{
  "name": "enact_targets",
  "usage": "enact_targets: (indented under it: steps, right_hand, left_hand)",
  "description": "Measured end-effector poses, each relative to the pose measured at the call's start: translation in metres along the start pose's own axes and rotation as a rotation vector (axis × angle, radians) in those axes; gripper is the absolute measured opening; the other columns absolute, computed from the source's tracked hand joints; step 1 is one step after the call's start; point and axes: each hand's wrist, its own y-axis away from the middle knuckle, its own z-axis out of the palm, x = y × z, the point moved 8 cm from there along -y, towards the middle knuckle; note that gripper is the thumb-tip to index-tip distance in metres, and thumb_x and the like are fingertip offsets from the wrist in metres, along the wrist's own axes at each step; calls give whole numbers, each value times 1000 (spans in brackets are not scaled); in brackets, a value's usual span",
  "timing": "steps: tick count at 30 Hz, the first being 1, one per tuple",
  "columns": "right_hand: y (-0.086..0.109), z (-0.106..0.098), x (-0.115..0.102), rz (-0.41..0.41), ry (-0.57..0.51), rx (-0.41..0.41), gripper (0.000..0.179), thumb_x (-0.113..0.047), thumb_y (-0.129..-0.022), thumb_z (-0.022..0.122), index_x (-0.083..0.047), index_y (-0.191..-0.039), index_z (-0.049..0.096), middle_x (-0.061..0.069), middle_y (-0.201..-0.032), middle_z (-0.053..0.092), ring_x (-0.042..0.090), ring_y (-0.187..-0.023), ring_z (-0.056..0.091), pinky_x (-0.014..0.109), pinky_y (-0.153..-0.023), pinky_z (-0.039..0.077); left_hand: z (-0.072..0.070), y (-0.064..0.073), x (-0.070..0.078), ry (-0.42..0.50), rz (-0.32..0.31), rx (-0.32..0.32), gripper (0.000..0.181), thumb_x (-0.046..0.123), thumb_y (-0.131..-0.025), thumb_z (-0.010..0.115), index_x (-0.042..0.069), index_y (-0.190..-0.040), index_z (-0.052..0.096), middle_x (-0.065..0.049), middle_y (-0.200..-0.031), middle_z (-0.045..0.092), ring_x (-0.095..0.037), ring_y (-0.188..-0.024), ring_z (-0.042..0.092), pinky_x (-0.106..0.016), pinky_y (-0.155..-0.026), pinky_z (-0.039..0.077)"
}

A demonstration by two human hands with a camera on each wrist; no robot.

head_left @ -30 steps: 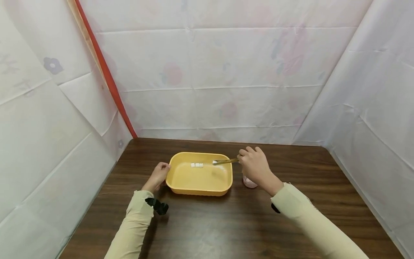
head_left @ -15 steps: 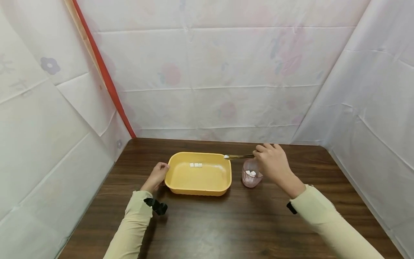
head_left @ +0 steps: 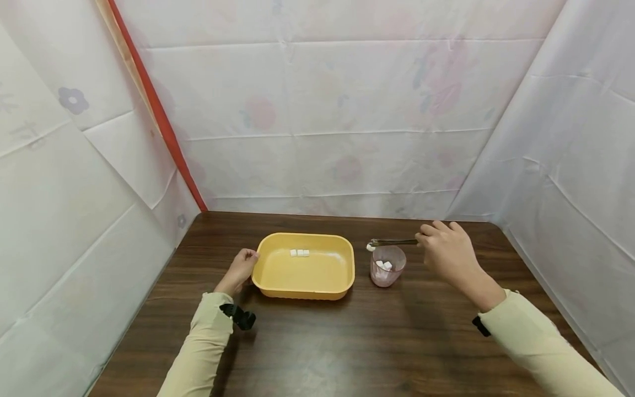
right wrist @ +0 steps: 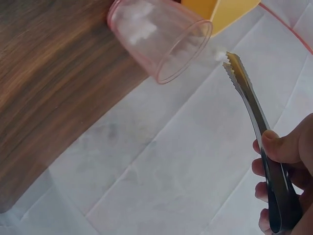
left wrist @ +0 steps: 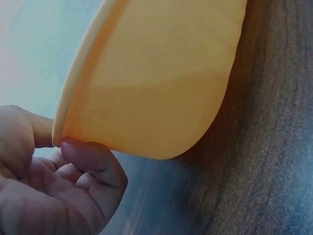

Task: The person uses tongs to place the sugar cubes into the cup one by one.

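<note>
My left hand [head_left: 241, 270] pinches the rim of a yellow plastic basin [head_left: 303, 282] at its left end; thumb and finger on the rim show in the left wrist view. A short row of white cubes [head_left: 300, 253] lies on the basin floor. With my right hand [head_left: 448, 251] I grip metal tongs [right wrist: 254, 110], whose toothed tips hold a white cube [head_left: 370, 247]. That cube is above the far left side of the rim of a pink see-through cup [head_left: 388, 275]. Inside the cup are white cubes [head_left: 383, 266], partly blurred through its wall.
Everything stands on a dark brown wooden table [head_left: 317, 342]. Pale printed sheets [head_left: 322, 110] hang behind it and on both sides. A red strip [head_left: 163, 118] runs down the back left corner. The cup is a little right of the basin.
My right hand has moved right, carrying the tongs and their cube out of the basin, across its right rim, to the cup. The left hand keeps its hold on the basin.
</note>
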Motion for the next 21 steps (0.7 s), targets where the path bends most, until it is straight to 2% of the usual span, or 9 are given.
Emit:
enact_targets:
  steps: [12, 21]
  right_hand:
    - [10, 3, 7, 11, -1, -15, 8, 3, -67, 68, -4, -69, 67, 5, -67, 57, 28, -62, 51, 33, -49, 28]
    - [-2, 19, 0, 25, 3, -40, 10, 2, -68, 73, -5, -74, 70, 5, -71, 60, 27, -66, 53, 35, -51, 32]
  left_hand:
    - [-3, -2, -2, -17, 3, 2, 29, 21, -104, 37, -1, -122, 38, -20, -106, 45, -16, -62, 50, -27, -53, 45]
    - [-6, -3, -3, -24, -13, 8, 30, 22, -104, 38, -1, -123, 37, -21, -109, 44, -17, -65, 50, -26, -53, 45]
